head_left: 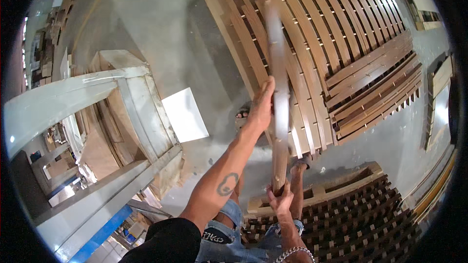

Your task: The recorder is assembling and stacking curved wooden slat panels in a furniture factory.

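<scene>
A long brown wooden slat (281, 112) is held up in front of me, running from near my body toward the far edge of the view, where it blurs. My left hand (263, 105) is closed around its left side about midway along. Near its close end my right hand (281, 199) grips it, fingers wrapped round. Beyond and to the right lies a broad stack of similar wooden slats (317, 14), laid side by side with small light spacers or pegs between them. A group of crosswise slats (370, 87) rests at the stack's right side.
A grey metal frame (139, 112) with wooden boards inside stands on the left. Beside it, a white sheet (185, 115) lies on the grey floor. Another pile of dark slats (331, 219) with light pegs is close by at lower right. Wooden frames (438, 102) stand far right.
</scene>
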Demonstrator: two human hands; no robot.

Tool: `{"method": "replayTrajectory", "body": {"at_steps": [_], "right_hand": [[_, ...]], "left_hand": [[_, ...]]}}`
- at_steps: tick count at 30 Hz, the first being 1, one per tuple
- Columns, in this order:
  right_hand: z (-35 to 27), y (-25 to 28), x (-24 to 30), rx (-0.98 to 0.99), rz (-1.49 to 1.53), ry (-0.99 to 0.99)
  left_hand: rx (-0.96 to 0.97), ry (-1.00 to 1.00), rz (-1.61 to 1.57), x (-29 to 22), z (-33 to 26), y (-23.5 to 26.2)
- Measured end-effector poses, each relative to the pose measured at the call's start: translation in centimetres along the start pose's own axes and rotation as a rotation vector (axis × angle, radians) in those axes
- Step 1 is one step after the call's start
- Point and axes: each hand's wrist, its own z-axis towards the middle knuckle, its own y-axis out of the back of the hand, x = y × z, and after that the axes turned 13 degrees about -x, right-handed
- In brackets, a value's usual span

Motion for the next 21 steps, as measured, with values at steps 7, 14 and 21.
{"method": "replayTrajectory", "body": {"at_steps": [7,14,21], "right_hand": [[4.6,-3.1,2.4,0.315,-0.113,0.122],[9.9,-10.6,1.7,0.241,-0.198,0.217],[17.9,-21.1,1.7,0.303,0.008,0.197]], "left_hand": [[0.117,0.123,-0.328,-2.2,7.4,9.5],[-0.308,-0.090,-0.146,-3.8,19.7,13.7],[-0.256,-0.010,0.323,-7.1,26.8,13.0]]}}
